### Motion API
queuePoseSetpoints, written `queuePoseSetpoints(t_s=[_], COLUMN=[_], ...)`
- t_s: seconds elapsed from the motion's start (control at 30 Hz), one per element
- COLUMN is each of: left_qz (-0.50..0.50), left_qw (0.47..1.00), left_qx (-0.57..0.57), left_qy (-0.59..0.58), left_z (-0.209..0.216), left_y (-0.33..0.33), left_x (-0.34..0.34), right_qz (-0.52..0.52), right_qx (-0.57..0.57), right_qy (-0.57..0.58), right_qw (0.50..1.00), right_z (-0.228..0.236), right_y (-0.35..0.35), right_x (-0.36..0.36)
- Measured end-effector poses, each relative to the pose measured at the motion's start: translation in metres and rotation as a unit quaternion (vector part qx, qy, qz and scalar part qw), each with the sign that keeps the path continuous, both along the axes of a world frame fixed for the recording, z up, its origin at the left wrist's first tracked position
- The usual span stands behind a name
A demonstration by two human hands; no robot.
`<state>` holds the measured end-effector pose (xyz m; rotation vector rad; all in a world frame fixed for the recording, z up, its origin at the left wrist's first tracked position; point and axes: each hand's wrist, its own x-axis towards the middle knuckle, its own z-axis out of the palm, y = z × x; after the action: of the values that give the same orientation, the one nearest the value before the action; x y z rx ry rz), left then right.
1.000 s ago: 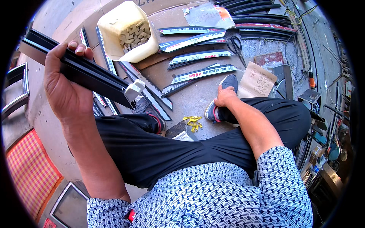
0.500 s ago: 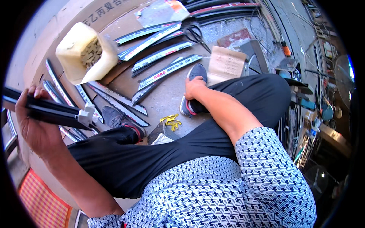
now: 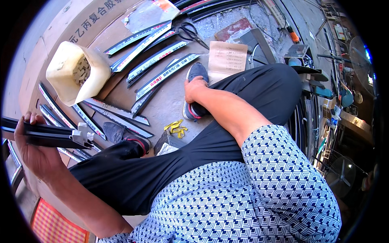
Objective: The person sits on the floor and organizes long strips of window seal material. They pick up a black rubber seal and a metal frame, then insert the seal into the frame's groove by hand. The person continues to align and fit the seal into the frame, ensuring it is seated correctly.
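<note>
At the far left my left hand (image 3: 39, 158) is closed round a black frame profile (image 3: 52, 139), its fingers curled over the top edge. White plastic corner pieces (image 3: 82, 134) sit at the profile's right end; the other end runs out of the picture. My right hand (image 3: 194, 89) is closed on the blue shoe (image 3: 198, 71) on my right foot, away from the profile. Below the raised profile and beyond it lie several black strips (image 3: 166, 77) with printed white film. A cut-open cream plastic jug (image 3: 95, 77) with many small light pieces inside stands near them.
Black-handled scissors (image 3: 190, 34) lie beyond the right shoe, beside a handwritten cardboard sheet (image 3: 227, 58). Yellow scraps (image 3: 176, 128) lie between my feet. A red-and-yellow checked cloth (image 3: 58, 222) is at the lower left. Tools, strips and a fan (image 3: 341, 172) crowd the right side.
The view has shifted, so the scene sits further left and the jug lower. My left hand still holds the profile and my right hand stays on the shoe.
</note>
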<state>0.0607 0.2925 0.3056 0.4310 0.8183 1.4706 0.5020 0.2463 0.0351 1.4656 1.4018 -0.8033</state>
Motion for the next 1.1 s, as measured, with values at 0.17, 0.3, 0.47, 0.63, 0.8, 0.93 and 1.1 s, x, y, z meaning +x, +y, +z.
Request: queuePoseSetpoints(t_s=[0.17, 0.3, 0.47, 0.63, 0.8, 0.93, 1.1], left_qz=[0.018, 0.010, 0.002, -0.003, -0.009, 0.045, 0.116], left_qw=[1.000, 1.000, 1.000, 1.000, 1.000, 0.997, 0.985], left_qx=[-0.004, -0.002, -0.008, 0.000, -0.010, -0.004, 0.031], left_qy=[0.020, 0.015, 0.013, 0.025, 0.018, 0.067, 0.122], left_z=[-0.003, -0.003, -0.003, -0.003, 0.002, 0.002, -0.002], left_y=[0.001, 0.002, 0.003, 0.003, -0.001, -0.005, -0.007], left_x=[-0.001, -0.003, -0.002, 0.003, 0.004, 0.011, 0.047], right_qz=[-0.006, -0.009, -0.013, -0.025, -0.021, 0.041, 0.071], right_qx=[-0.001, 0.000, -0.002, 0.006, 0.006, 0.018, 0.013], right_qy=[-0.002, -0.007, -0.009, -0.009, -0.005, 0.011, 0.030], right_qw=[1.000, 1.000, 1.000, 1.000, 1.000, 0.999, 0.997], right_z=[0.004, 0.002, 0.000, -0.002, 0.001, -0.021, -0.023], right_y=[0.001, 0.001, 0.002, -0.001, 0.003, -0.001, -0.003], right_x=[-0.001, -0.001, -0.002, 0.002, 0.001, 0.005, 0.009])
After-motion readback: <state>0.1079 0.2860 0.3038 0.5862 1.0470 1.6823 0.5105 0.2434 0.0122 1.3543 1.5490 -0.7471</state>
